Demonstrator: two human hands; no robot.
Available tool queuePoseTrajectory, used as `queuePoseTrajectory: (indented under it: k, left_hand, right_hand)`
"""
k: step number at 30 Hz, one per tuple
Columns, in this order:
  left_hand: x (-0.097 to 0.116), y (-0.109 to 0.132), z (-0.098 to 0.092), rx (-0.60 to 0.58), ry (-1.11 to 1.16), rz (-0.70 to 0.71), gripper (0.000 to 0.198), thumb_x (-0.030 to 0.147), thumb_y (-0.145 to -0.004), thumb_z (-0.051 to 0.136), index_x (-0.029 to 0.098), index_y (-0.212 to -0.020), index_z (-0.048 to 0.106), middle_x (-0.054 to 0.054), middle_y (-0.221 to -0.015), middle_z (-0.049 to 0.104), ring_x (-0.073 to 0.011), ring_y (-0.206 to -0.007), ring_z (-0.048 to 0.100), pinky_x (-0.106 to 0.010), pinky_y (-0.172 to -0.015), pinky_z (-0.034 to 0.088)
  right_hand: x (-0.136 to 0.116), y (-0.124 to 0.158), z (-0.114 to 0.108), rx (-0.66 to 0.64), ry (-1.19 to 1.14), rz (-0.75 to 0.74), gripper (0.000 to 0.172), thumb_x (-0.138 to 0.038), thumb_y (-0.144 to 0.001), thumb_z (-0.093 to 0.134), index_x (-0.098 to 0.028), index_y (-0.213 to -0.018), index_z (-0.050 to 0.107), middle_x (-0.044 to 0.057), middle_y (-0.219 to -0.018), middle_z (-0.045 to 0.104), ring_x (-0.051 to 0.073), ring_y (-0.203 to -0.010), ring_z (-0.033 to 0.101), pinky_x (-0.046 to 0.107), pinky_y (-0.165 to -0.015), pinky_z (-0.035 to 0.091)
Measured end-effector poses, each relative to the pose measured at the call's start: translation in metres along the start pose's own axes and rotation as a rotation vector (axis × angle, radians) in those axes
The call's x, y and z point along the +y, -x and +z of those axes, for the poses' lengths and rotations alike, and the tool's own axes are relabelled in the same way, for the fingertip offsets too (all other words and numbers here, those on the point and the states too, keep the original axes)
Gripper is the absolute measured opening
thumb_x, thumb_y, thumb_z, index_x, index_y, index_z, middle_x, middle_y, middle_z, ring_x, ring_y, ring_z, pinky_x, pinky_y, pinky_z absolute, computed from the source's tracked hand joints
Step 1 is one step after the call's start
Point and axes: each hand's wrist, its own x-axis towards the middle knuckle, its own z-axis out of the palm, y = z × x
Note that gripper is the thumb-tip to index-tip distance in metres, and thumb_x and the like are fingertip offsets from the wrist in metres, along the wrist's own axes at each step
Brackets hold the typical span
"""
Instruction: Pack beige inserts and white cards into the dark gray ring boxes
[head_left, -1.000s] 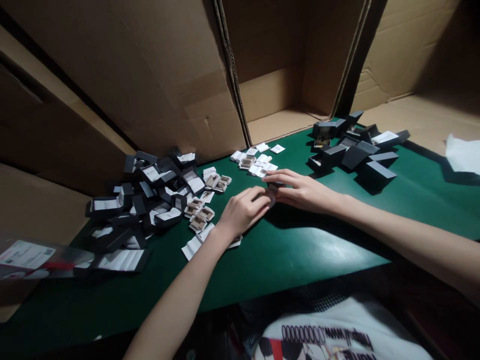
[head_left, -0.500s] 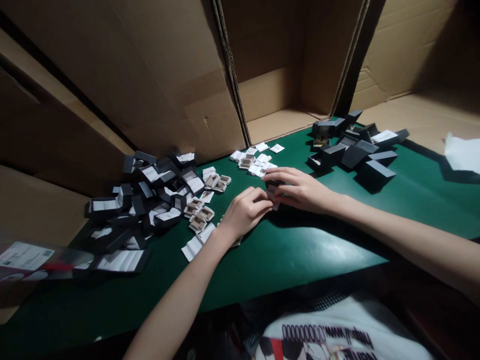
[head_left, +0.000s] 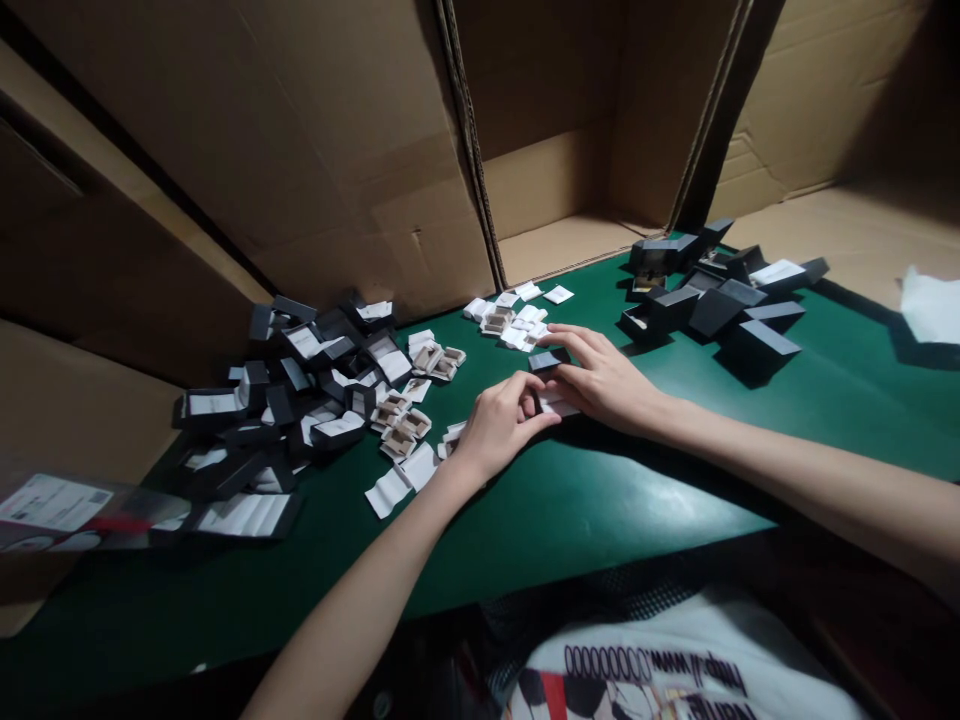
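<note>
My left hand (head_left: 501, 425) and my right hand (head_left: 604, 378) meet at the middle of the green table (head_left: 570, 500). Together they grip a small dark box (head_left: 546, 361), which now stands slightly open, with a white insert (head_left: 556, 406) showing beneath it. The left fingers are curled against the box's near side. The right fingers pinch its top and far side. A loose heap of dark boxes and white cards (head_left: 300, 400) lies to the left of my left hand.
A cluster of closed dark boxes (head_left: 712, 300) sits at the far right of the table. Small white inserts (head_left: 517, 315) lie just beyond my hands. Tall cardboard walls (head_left: 337, 150) ring the table's back. A white sheet (head_left: 930, 305) rests at the right edge.
The small box between my hands has been turned and its dark part lifted, exposing the white insert. Both hands stayed at the same spot on the table.
</note>
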Motion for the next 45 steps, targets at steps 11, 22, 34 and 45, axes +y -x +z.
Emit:
queuePoseTrajectory:
  k: [11,22,34,45]
  left_hand:
    - [-0.001,0.001,-0.001,-0.064,-0.211,-0.029,0.037,0.043,-0.081,0.064,0.023,-0.112,0.064,0.001,-0.069,0.065,-0.014,-0.064,0.059,-0.024,-0.063,0.042]
    - [0.006,0.0,-0.002,-0.18,-0.397,-0.015,0.041,0.045,-0.088,0.054,0.019,-0.12,0.054,-0.003,-0.076,0.067,-0.0178,-0.065,0.063,-0.024,-0.06,0.044]
    - [0.009,0.001,-0.006,-0.206,-0.612,0.013,0.045,0.053,-0.09,0.046,0.021,-0.12,0.056,-0.007,-0.077,0.069,-0.0255,-0.075,0.067,-0.03,-0.064,0.048]
    - [-0.009,0.003,-0.008,-0.017,-0.59,0.129,0.036,0.043,-0.089,0.053,0.018,-0.113,0.061,-0.006,-0.085,0.066,-0.0187,-0.078,0.062,-0.026,-0.065,0.046]
  right_hand:
    - [0.004,-0.001,0.008,0.063,0.107,-0.004,0.021,-0.021,-0.091,0.048,-0.014,-0.083,0.066,0.016,-0.11,0.058,0.028,-0.105,0.049,0.042,-0.079,0.047]
    - [0.006,-0.003,0.01,0.085,-0.034,-0.035,0.027,-0.022,-0.092,0.047,-0.013,-0.072,0.064,0.015,-0.103,0.056,0.024,-0.094,0.047,0.039,-0.072,0.046]
    - [0.006,0.0,0.002,0.077,0.028,-0.083,0.019,-0.024,-0.091,0.051,-0.016,-0.08,0.064,0.014,-0.108,0.059,0.025,-0.104,0.05,0.042,-0.08,0.045]
    - [0.005,0.004,-0.011,-0.007,0.0,-0.326,0.015,-0.019,-0.093,0.048,-0.018,-0.098,0.062,0.008,-0.106,0.068,0.017,-0.086,0.058,0.032,-0.069,0.045]
